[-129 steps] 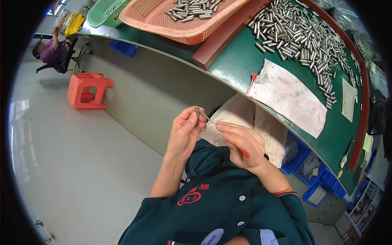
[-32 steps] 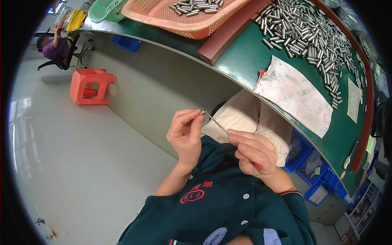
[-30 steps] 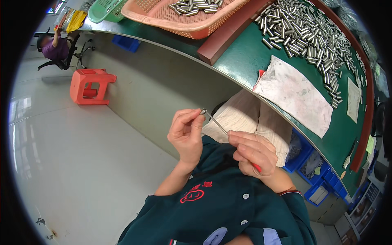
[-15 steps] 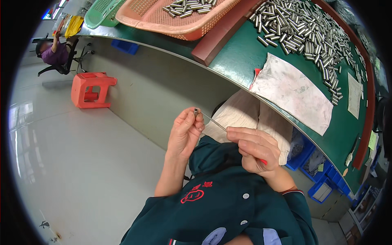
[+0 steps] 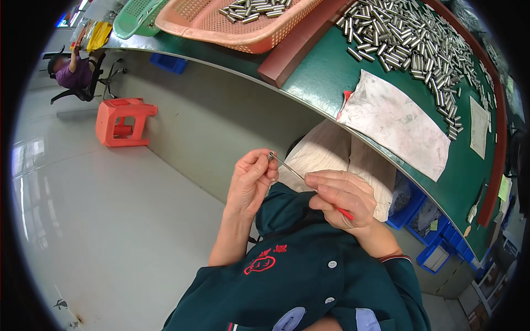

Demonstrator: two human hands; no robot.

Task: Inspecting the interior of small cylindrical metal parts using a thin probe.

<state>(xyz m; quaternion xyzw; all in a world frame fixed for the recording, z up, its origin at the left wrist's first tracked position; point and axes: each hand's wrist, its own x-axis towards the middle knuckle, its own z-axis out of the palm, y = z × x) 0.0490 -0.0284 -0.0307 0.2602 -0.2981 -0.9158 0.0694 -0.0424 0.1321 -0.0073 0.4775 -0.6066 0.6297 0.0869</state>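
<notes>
My left hand (image 5: 247, 182) pinches a small shiny metal tube (image 5: 270, 156) between thumb and fingertips, its open end tilted towards my right hand. In my right hand (image 5: 349, 199) is a thin-shafted tool (image 5: 290, 168) with a red handle, the handle's end showing below the fingers. The shaft's tip meets the mouth of the tube; whether it reaches inside I cannot tell. Both hands are in front of my body, beyond the table's near edge. Many similar metal tubes (image 5: 406, 47) lie heaped on the green table (image 5: 317, 83).
A stained white cloth (image 5: 395, 127) lies at the table's edge. Further left are a dark red wooden bar (image 5: 292, 52), an orange basket (image 5: 221, 36) holding tubes and a green basket (image 5: 130, 19). Blue bins (image 5: 433, 256) stand below. A red stool (image 5: 124, 121) and a seated person (image 5: 77, 71) are left.
The tube in my left hand has tipped towards the right hand, and the tool's tip now meets its opening. My right fingers have shifted, showing more of the red handle.
</notes>
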